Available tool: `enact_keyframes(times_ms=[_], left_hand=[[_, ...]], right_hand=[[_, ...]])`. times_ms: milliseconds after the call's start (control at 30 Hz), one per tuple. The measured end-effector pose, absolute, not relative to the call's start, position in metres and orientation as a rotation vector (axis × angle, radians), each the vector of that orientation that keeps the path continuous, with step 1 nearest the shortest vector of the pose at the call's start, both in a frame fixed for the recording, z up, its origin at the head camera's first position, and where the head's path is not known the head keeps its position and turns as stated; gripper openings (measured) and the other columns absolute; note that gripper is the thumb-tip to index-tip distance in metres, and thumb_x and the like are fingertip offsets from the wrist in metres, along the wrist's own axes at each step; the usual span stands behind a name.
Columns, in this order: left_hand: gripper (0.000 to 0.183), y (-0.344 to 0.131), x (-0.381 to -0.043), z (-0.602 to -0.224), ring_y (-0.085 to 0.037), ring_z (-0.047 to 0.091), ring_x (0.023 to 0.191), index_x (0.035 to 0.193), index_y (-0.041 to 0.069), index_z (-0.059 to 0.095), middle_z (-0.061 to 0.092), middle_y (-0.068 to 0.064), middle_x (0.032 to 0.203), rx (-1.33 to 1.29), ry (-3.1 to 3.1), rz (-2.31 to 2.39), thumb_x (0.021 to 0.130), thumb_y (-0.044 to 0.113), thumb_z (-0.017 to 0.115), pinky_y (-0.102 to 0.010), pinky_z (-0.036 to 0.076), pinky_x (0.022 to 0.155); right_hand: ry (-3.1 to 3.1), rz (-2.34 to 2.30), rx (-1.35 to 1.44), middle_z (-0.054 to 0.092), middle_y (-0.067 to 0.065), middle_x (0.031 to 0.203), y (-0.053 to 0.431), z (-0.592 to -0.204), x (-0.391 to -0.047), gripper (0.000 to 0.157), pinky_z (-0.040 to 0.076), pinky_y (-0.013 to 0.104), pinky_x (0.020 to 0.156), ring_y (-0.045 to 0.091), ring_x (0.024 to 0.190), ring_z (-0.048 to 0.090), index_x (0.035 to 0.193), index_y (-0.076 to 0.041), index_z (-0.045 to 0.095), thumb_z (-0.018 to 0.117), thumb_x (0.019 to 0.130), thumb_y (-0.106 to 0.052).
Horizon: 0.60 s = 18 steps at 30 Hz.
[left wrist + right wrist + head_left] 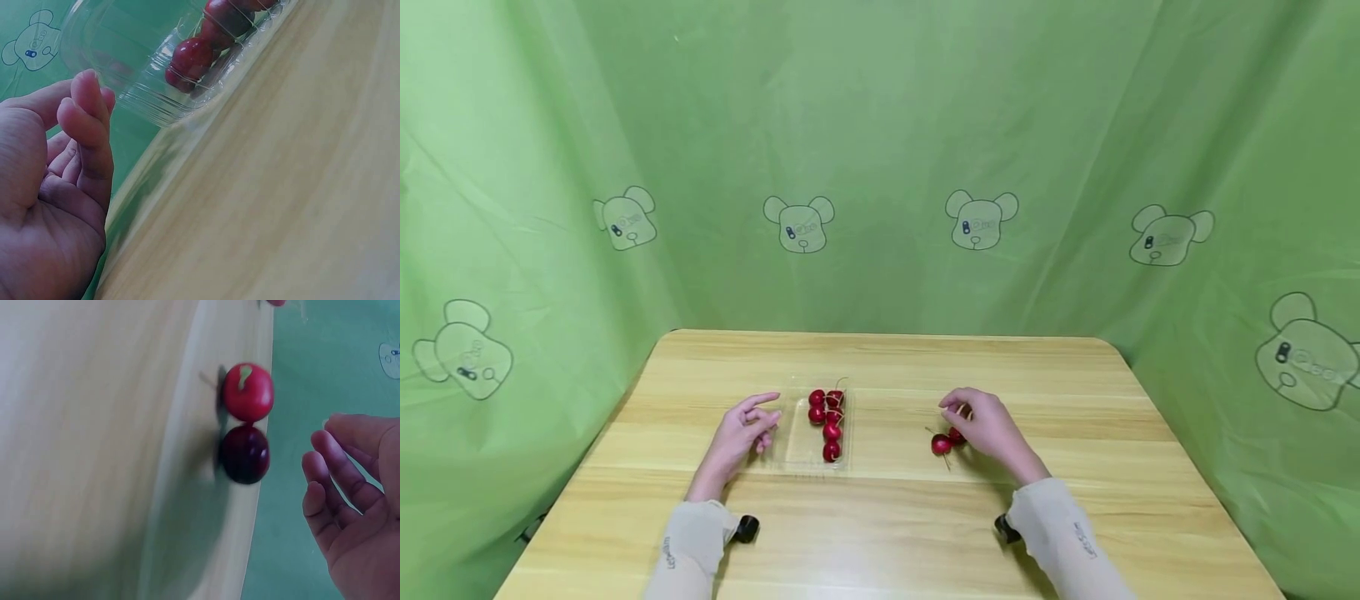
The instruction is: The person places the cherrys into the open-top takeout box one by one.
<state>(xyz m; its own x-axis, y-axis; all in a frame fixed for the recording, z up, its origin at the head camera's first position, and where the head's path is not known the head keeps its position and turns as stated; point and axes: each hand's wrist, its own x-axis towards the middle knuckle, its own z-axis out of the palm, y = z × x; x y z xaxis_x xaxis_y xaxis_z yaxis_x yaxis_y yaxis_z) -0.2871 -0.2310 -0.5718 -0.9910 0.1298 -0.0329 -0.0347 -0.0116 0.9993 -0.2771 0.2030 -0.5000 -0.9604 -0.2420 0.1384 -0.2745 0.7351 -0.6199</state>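
Note:
My left hand [741, 437] is by the left side of a clear plastic box [793, 458], its fingers loosely bent and holding nothing. Inside the box, several dark red cherries [831, 431] line the right part, some with stems. The left wrist view shows the fingertips near the box's wall [156, 109], with a cherry [190, 56] behind the clear plastic. On the right, my right hand [985, 423] hovers over loose cherries on the table, fingers relaxed with nothing between them. A bright red cherry [248, 392] and a darker cherry [245, 455] lie against each other there.
The light wood-grain table [895, 533] reaches to a green curtain [887, 283] printed with bear heads, which surrounds its back and sides. A dark wrist device [747, 529] is at the left cuff, another dark device [1007, 528] at the right cuff.

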Motion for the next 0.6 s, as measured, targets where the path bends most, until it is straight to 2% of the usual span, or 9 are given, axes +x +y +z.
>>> enact_keyframes(times_ms=[367, 600], left_hand=[[0.055, -0.232, -0.288, -0.572, -0.010, 0.061, 0.059, 0.146, 0.004, 0.053, 0.072, -0.010, 0.091, 0.113, 2.125, 2.154, 0.097, 0.020, 0.074, -0.019, 0.050, 0.050], [0.055, -0.231, -0.287, -0.572, -0.009, 0.061, 0.058, 0.147, 0.004, 0.053, 0.071, -0.008, 0.090, 0.091, 2.107, 2.158, 0.098, 0.020, 0.074, -0.018, 0.050, 0.049]], right_hand=[[-2.898, 1.061, 0.405, 0.070, 0.000, 0.091, 0.220, -0.510, -0.269, 0.013, 0.053, 0.031, 0.076, 0.016, 0.085, 0.062, 0.108, -0.004, 0.075, 0.072, 0.097, -0.009], [-2.897, 1.045, 0.423, 0.071, 0.001, 0.092, 0.214, -0.514, -0.276, 0.013, 0.055, 0.036, 0.082, 0.016, 0.087, 0.064, 0.108, -0.003, 0.076, 0.072, 0.096, -0.009]])
